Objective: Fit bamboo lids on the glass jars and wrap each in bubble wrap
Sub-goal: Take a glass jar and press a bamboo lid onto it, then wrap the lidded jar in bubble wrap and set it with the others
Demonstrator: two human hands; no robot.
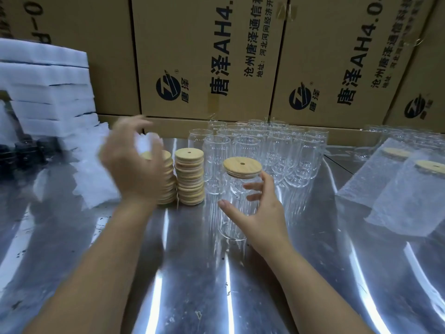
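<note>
A glass jar point(237, 213) stands on the shiny metal table point(192, 273) with a bamboo lid point(242, 167) sitting on its mouth. My right hand point(261, 213) grips the jar from the right, thumb in front and fingers behind the glass. My left hand point(132, 165) is blurred and raised in front of the left lid stack point(168, 186), its fingers spread and loosely bent with nothing seen in them. A second stack of bamboo lids point(190, 177) stands just right of it. Several empty jars point(262, 150) are grouped behind.
White wrap sheets point(94, 179) lie loose at the left, below a tall pile of white foam sheets point(48, 92). Two wrapped, lidded jars point(409, 186) lie at the right. Large cardboard cartons point(207, 56) wall off the back.
</note>
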